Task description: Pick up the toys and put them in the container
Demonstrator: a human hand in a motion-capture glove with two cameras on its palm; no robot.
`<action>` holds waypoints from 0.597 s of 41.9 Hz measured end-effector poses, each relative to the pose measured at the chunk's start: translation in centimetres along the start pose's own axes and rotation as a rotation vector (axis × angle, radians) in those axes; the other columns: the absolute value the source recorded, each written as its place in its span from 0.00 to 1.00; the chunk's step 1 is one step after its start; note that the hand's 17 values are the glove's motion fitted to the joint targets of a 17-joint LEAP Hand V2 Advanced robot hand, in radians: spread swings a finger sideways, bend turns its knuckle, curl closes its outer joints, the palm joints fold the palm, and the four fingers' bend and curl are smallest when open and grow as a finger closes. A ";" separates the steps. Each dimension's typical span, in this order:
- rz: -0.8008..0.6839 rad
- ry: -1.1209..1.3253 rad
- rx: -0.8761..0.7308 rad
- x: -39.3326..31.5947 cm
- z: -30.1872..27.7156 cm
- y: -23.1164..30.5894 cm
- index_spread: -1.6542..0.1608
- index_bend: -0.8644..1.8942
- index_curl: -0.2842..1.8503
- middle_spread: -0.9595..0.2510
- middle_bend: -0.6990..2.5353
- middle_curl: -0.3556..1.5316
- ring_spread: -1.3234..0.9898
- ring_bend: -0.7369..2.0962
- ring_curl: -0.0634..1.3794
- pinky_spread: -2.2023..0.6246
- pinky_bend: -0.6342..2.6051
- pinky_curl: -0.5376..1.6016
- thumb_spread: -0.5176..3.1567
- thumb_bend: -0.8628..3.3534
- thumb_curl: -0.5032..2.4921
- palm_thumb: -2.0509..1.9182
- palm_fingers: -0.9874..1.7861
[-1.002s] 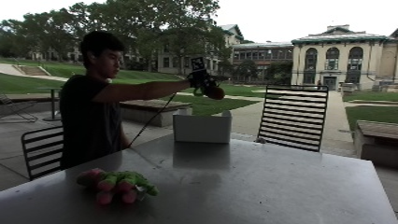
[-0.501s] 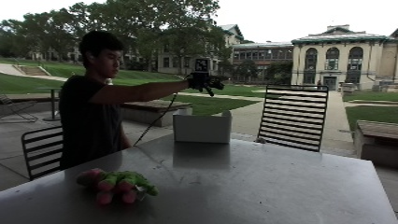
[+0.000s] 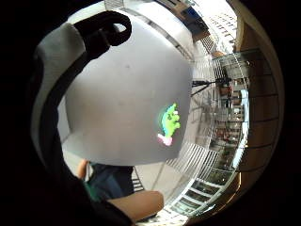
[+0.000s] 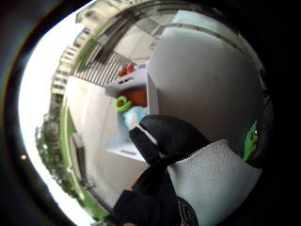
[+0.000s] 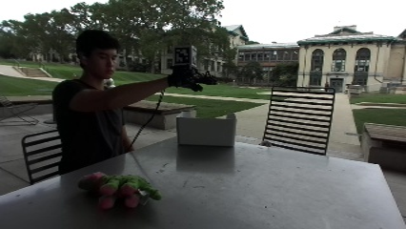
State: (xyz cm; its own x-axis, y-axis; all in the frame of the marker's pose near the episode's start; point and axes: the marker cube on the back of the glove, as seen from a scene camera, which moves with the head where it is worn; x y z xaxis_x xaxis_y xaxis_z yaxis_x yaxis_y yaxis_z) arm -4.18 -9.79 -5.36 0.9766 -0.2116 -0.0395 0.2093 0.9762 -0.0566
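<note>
dark short-sleeved shirt [image 5: 89, 129], black-gloved hand [image 5: 185, 78]

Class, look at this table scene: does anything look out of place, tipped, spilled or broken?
Nothing looks spilled or broken. The white container stands upright at the table's far edge. The green-and-pink toys lie bunched at the near end, not yet packed.

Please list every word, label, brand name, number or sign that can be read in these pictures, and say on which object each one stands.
There is no readable text in any view.
White container: its side facing the camera is plain, no label visible.
Pink and green toys on the table: no tag or print visible.
Gloved right hand: no lettering visible on the glove.
Buildings behind: any signs are too small to read.
</note>
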 end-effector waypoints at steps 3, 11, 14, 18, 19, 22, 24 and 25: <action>0.111 0.080 0.005 5.1 0.8 1.1 0.76 0.34 0.29 0.77 0.30 0.40 0.56 0.40 0.27 0.77 0.63 0.41 0.42 0.19 0.28 0.50 0.30; 0.275 0.145 -0.031 15.7 3.8 4.9 0.76 0.33 0.26 0.77 0.30 0.41 0.57 0.39 0.26 0.78 0.60 0.40 0.42 0.19 0.28 0.51 0.30; 0.325 0.123 -0.039 20.5 5.4 6.5 0.76 0.32 0.25 0.77 0.31 0.41 0.57 0.39 0.26 0.78 0.59 0.40 0.43 0.19 0.27 0.50 0.29; 0.363 0.114 -0.058 26.4 7.7 8.0 0.76 0.32 0.23 0.80 0.32 0.41 0.57 0.38 0.26 0.78 0.57 0.39 0.43 0.19 0.27 0.51 0.29; 0.372 0.121 -0.065 27.6 8.4 8.5 0.77 0.33 0.23 0.80 0.32 0.41 0.57 0.38 0.26 0.78 0.57 0.39 0.43 0.19 0.27 0.51 0.29; 0.407 0.144 -0.095 30.1 10.8 10.2 0.77 0.32 0.22 0.82 0.32 0.42 0.57 0.38 0.26 0.78 0.57 0.39 0.43 0.19 0.27 0.51 0.29; 0.424 0.149 -0.119 31.6 12.4 11.1 0.77 0.33 0.22 0.82 0.32 0.42 0.57 0.37 0.26 0.78 0.56 0.39 0.43 0.19 0.27 0.51 0.29; 0.433 0.147 -0.130 32.2 13.1 11.5 0.77 0.33 0.21 0.82 0.32 0.42 0.57 0.37 0.26 0.78 0.56 0.39 0.43 0.19 0.27 0.51 0.29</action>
State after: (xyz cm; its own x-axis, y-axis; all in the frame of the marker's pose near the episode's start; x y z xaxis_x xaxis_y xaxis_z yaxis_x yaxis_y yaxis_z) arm 30.33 -4.75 5.79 0.9531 0.1995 -0.2277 -0.2324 0.9642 -0.1278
